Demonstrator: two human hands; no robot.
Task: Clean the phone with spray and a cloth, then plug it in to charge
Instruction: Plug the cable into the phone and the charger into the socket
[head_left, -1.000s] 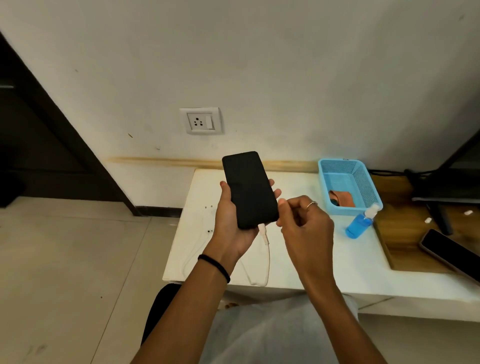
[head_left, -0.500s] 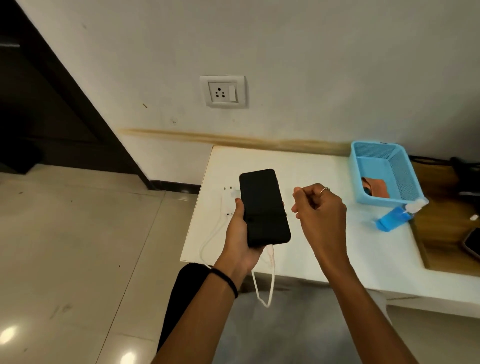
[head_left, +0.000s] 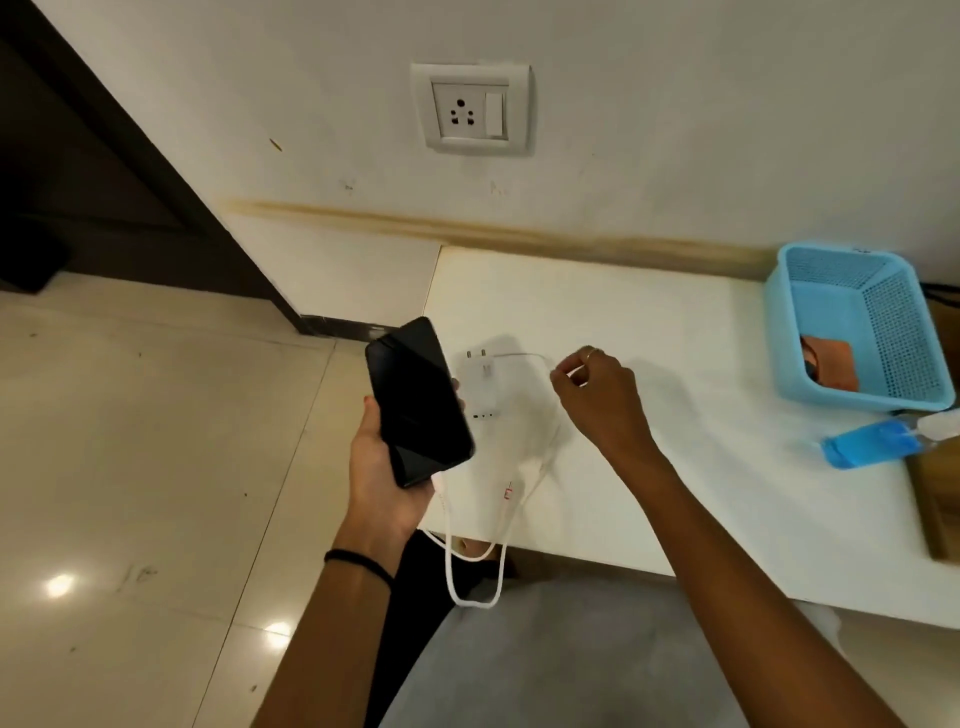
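Note:
My left hand (head_left: 378, 470) grips a black phone (head_left: 418, 400), screen up, over the table's left edge. A white charging cable (head_left: 474, 600) is plugged into the phone's bottom end and loops below the table edge. The cable runs up across the table to a white charger adapter (head_left: 483, 384) lying flat beside the phone. My right hand (head_left: 597, 395) pinches the thin cable just right of the adapter. A blue spray bottle (head_left: 872, 444) lies on its side at the right. An orange cloth (head_left: 831, 364) rests in the blue basket (head_left: 904, 338).
A white wall socket with a switch (head_left: 470, 109) sits on the wall above the white table (head_left: 701, 493). A wooden board (head_left: 940, 504) lies at the table's right end. Tiled floor and a dark door frame are on the left.
My left hand has lowered the phone toward the table's left edge. My right hand has reached forward to the cable beside the adapter. The view has shifted left and closer.

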